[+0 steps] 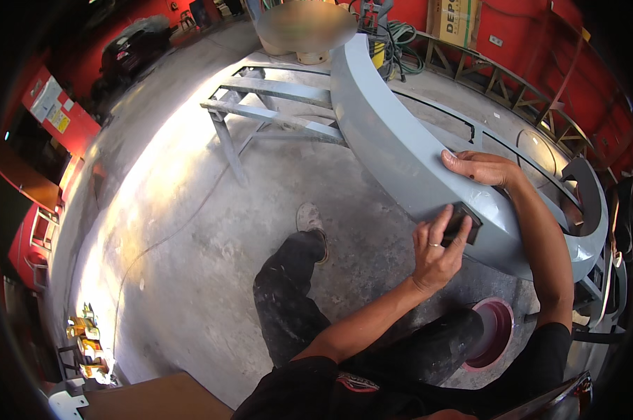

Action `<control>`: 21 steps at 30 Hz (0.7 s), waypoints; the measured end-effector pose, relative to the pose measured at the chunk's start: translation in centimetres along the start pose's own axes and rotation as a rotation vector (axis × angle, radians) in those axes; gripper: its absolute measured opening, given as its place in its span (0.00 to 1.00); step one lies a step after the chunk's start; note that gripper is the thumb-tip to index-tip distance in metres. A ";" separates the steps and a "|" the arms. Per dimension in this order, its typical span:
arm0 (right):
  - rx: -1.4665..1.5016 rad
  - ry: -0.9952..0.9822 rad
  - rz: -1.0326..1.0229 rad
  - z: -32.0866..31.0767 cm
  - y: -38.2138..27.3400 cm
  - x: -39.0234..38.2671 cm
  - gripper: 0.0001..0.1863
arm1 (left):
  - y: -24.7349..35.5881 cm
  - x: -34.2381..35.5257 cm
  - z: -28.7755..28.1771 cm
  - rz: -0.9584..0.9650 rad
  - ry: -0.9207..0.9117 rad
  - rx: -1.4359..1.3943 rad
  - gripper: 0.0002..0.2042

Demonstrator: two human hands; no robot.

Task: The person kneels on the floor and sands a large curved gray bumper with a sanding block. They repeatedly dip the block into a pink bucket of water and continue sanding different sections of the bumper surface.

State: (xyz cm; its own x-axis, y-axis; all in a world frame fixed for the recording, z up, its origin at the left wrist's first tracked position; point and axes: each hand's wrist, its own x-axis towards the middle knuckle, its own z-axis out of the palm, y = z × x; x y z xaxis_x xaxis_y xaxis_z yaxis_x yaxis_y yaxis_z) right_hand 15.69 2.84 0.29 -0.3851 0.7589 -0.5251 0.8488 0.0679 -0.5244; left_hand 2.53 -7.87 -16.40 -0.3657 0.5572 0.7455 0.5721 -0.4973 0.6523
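Against one grey bumper (400,154), one left hand (435,259) grips one black block (454,222); one right hand (486,168) rests half-open.

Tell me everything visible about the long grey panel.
The long grey panel, perhaps a car bumper, looks smooth and painted; its material is uncertain. It sweeps in a broad curve and bends round at the right end. The surface is mostly dull, with bright glints near the right hand, which rests on it. The left hand holds a dark block against its face. A metal stand appears to support it.
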 end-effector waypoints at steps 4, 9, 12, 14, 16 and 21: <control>0.026 0.016 0.037 0.2 -0.5 -0.6 0.63 | -2.6 5.7 0.0 -0.187 0.032 0.066 0.22; 0.050 0.102 0.074 0.7 -1.7 -0.9 0.61 | -5.9 12.8 -1.0 -0.293 -0.012 -0.060 0.22; 0.091 -0.015 0.103 -0.1 -0.9 -0.8 0.61 | 1.8 -1.2 -1.1 0.117 -0.057 -0.034 0.21; 0.088 0.022 0.082 0.1 -0.9 -0.6 0.59 | 0.5 0.4 -1.2 0.045 -0.027 0.020 0.21; 0.111 0.012 0.099 0.3 -2.2 -1.5 0.59 | -2.3 5.0 -1.3 -0.018 0.007 0.078 0.21; 0.050 0.049 0.088 0.5 -2.4 -1.6 0.59 | -5.2 11.2 -1.4 -0.216 0.003 -0.063 0.22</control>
State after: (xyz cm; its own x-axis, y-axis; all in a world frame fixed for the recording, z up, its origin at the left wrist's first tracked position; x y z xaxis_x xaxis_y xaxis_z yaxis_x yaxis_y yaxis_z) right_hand 14.12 1.15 2.07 -0.2904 0.7914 -0.5379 0.8590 -0.0321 -0.5109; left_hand -5.53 0.01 -11.24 -0.4771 0.6531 0.5881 0.4335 -0.4072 0.8039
